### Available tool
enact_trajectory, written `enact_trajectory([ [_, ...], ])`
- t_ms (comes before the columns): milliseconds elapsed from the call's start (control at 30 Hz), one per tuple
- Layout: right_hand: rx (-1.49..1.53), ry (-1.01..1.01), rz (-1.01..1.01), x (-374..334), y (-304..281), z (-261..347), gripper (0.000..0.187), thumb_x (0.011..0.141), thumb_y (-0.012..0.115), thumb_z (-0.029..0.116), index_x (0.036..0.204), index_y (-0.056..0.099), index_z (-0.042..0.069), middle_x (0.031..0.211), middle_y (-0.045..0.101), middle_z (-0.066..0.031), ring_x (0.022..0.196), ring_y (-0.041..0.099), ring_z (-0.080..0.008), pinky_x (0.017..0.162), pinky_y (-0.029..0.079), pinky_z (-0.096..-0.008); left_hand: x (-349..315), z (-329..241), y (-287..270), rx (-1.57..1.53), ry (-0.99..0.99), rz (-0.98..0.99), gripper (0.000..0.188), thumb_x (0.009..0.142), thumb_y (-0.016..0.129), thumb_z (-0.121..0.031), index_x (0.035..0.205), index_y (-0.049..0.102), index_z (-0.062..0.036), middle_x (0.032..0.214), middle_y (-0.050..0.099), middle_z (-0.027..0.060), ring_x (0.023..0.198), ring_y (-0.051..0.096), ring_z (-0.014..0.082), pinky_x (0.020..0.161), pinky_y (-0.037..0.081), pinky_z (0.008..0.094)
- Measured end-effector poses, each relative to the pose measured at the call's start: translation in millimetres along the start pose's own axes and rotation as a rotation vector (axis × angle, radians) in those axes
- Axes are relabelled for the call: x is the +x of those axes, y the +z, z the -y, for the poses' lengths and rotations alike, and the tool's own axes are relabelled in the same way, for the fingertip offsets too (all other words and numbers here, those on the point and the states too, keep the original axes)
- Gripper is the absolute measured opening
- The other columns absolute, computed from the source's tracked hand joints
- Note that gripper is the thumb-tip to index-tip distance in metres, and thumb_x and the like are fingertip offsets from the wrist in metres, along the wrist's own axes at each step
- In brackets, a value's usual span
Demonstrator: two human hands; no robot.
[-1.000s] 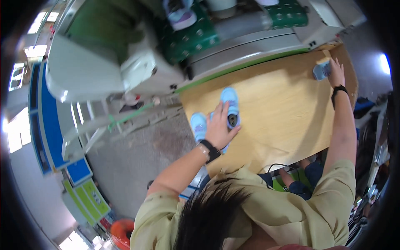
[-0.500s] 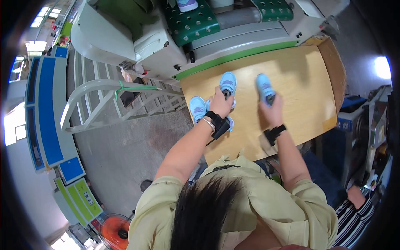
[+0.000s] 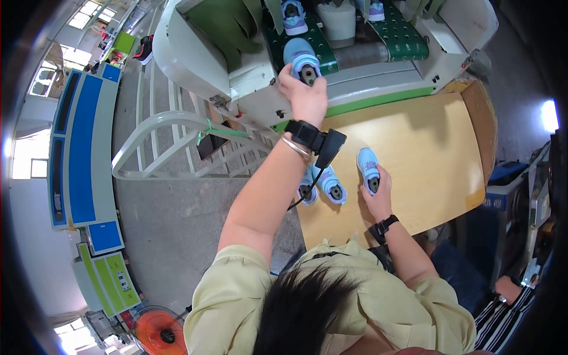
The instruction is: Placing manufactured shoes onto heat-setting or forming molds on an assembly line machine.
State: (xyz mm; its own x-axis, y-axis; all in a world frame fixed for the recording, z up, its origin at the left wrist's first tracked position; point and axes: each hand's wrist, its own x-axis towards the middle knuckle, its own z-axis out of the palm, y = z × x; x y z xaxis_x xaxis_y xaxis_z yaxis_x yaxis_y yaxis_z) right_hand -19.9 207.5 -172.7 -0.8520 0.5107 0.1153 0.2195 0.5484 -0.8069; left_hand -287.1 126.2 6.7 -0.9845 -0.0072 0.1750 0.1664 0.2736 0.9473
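Left hand (image 3: 304, 97): pinching the heel of a pale-blue shoe (image 3: 299, 48), its rounded toe at a green belt (image 3: 326, 58).
Right hand (image 3: 380, 190): curled around the heel of a second shoe (image 3: 367, 160) at the tabletop (image 3: 426, 154), smooth and wood-toned.
Shoe pair (image 3: 324, 177): just left of the right hand, similarly blue, hard dark inserts (image 3: 336, 193) filling the openings.
Belt surface: glossy, punched with round holes.
Pale tub (image 3: 335, 25): beyond the left hand, tapered; I can't see inside.

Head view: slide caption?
Left hand holds one light-blue shoe at perforated green belt; right hand grips another over pale wooden tabletop.
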Motion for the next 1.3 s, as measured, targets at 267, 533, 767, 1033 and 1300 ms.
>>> enact_trajectory([
  [267,0.333,-0.043,-0.311,137.5,-68.1,69.0,0.072,0.086,0.069,0.012,0.146,0.032,0.002,0.136,0.045,-0.0147,0.126,0.044,-0.0249,0.108,0.034,-0.0364,63.6,-0.4,21.6,-0.086,0.126,0.106,0.073,0.086,0.06,-0.014,0.144,0.021,0.0077,0.148,0.017,0.0352,0.138,0.025,0.0473,0.114,0.024,0.0427],
  [533,-0.217,-0.189,-0.438,340.0,-94.8,93.7,0.075,0.078,0.074,0.018,0.145,0.04,0.015,0.128,0.057,-0.0157,0.118,0.052,-0.0377,0.102,0.039,-0.0454,-3.0,7.6,14.3,0.069,0.518,0.145,0.09,0.083,0.071,-0.016,0.152,0.015,0.0003,0.156,0.008,0.0288,0.144,0.017,0.0419,0.117,0.019,0.0438],
  [767,-0.018,-0.362,-0.392,241.8,-58.5,72.8,0.069,0.083,0.071,0.017,0.142,0.039,0.004,0.136,0.046,-0.0219,0.124,0.044,-0.0389,0.106,0.034,-0.045,-136.8,78.9,-61.2,0.636,0.245,0.649,0.083,0.084,0.068,-0.031,0.152,0.025,-0.0103,0.157,0.01,0.0259,0.144,0.014,0.047,0.113,0.014,0.0618],
  [1033,-0.544,-0.2,0.527,-9.5,-41.0,-50.6,0.067,0.09,0.058,0.038,0.148,0.035,0.014,0.155,0.025,-0.0214,0.146,0.018,-0.0379,0.117,0.015,-0.0526,-176.9,140.0,-84.9,0.919,0.374,0.724,0.071,0.086,0.057,-0.053,0.14,0.045,-0.0082,0.149,0.041,0.0156,0.132,0.042,0.0308,0.109,0.018,0.0569],
  [1300,-0.536,0.098,-0.329,107.1,-138.6,-124.2,0.06,0.087,0.064,0.023,0.139,0.043,0.002,0.142,0.041,-0.0254,0.132,0.037,-0.0421,0.112,0.031,-0.0471,-171.8,141.2,-80.2,0.9,0.403,0.787,0.069,0.088,0.058,-0.048,0.141,0.044,-0.0066,0.149,0.041,0.0153,0.129,0.044,0.0301,0.111,0.017,0.056],
])
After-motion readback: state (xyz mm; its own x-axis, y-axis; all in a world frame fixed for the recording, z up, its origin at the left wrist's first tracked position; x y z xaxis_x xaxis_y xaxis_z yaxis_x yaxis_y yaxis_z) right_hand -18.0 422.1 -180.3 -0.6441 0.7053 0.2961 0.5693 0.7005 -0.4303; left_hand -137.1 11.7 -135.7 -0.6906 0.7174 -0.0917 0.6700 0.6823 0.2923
